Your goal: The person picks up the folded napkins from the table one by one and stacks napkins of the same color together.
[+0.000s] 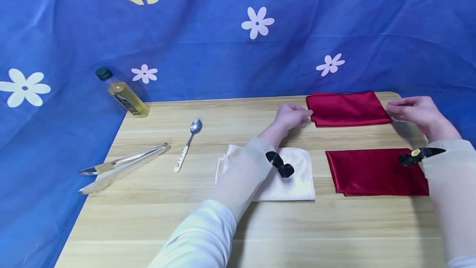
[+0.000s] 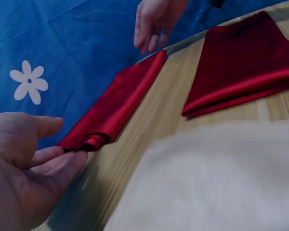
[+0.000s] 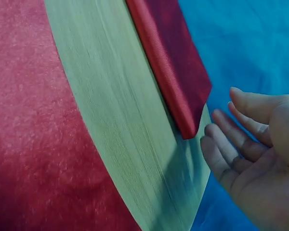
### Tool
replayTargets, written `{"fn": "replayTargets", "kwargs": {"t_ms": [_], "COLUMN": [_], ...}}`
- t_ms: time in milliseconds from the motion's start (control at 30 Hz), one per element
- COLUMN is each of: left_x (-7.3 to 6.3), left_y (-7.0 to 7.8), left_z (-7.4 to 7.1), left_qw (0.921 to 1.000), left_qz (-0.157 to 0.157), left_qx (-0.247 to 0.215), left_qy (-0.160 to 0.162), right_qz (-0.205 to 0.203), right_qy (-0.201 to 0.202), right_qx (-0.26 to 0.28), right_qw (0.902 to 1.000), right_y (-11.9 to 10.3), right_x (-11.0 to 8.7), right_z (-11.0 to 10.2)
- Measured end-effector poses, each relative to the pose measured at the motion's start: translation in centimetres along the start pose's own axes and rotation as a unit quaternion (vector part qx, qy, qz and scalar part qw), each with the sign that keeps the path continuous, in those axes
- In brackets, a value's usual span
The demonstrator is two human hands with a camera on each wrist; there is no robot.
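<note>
A folded dark red satin cloth (image 1: 347, 108) lies at the back right of the table. At its left end is my left hand (image 1: 289, 118); in the left wrist view the fingers (image 2: 62, 171) are at the cloth's folded corner, with the thumb raised apart from them. Off the opposite end is my right hand (image 1: 422, 113), its fingers loosely bent and a small gap from the cloth in the right wrist view. Nearer the front lies a second folded red cloth (image 1: 372, 173), under the right wrist. A folded white cloth (image 1: 297, 181) sits partly hidden beneath my left forearm.
On the left side of the wooden table (image 1: 148, 222) are metal tongs (image 1: 130, 160) and a spoon (image 1: 188, 142) with a white handle. A bottle of yellow liquid (image 1: 128, 98) stands at the back left corner. Blue flowered fabric (image 1: 208, 61) hangs behind.
</note>
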State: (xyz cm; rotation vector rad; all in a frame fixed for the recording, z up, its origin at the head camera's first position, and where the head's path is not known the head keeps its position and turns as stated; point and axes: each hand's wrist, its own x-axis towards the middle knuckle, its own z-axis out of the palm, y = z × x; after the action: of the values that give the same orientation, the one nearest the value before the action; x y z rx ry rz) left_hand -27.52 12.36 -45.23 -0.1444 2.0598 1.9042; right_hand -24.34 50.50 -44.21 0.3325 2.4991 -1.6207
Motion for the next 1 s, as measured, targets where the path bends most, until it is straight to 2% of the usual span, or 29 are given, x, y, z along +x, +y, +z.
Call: {"fn": "replayTargets", "kwargs": {"t_ms": [67, 133, 267, 400, 533, 633, 800, 1000], "left_x": [0.1, 0.2, 0.7, 1.2, 1.6, 1.5, 1.2, 0.8], "left_y": [0.1, 0.0, -0.5, -0.9, -0.9, -0.6, -0.1, 0.8], "left_z": [0.4, 0.6, 0.6, 0.5, 0.6, 0.8, 1.3, 2.1], "left_qw": [0.9999, 0.9999, 0.9961, 0.9841, 0.9694, 0.9626, 0.9583, 0.9398], "left_qz": [-0.006, -0.012, -0.038, -0.067, -0.097, -0.116, -0.135, -0.199], "left_qx": [0.005, -0.005, -0.078, -0.163, -0.218, -0.228, -0.221, -0.215], "left_qy": [0.011, 0.008, -0.013, -0.024, -0.057, -0.089, -0.120, -0.175], "right_qz": [-0.005, -0.008, 0.020, 0.055, 0.075, 0.084, 0.081, 0.065], "right_qy": [0.005, 0.012, 0.044, 0.080, 0.094, 0.088, 0.075, 0.048], "right_qx": [-0.010, -0.031, -0.077, -0.106, -0.125, -0.132, -0.155, -0.212], "right_qw": [0.9999, 0.9994, 0.9959, 0.9896, 0.9848, 0.9837, 0.9818, 0.9739], "right_y": [0.1, 0.2, 0.6, 0.8, 1.1, 1.0, 0.5, -0.5], "right_x": [0.4, 0.8, 1.2, 1.1, 1.1, 1.3, 1.1, 0.4], "right_z": [0.5, 1.1, 2.7, 3.7, 4.0, 4.1, 4.2, 4.0]}}
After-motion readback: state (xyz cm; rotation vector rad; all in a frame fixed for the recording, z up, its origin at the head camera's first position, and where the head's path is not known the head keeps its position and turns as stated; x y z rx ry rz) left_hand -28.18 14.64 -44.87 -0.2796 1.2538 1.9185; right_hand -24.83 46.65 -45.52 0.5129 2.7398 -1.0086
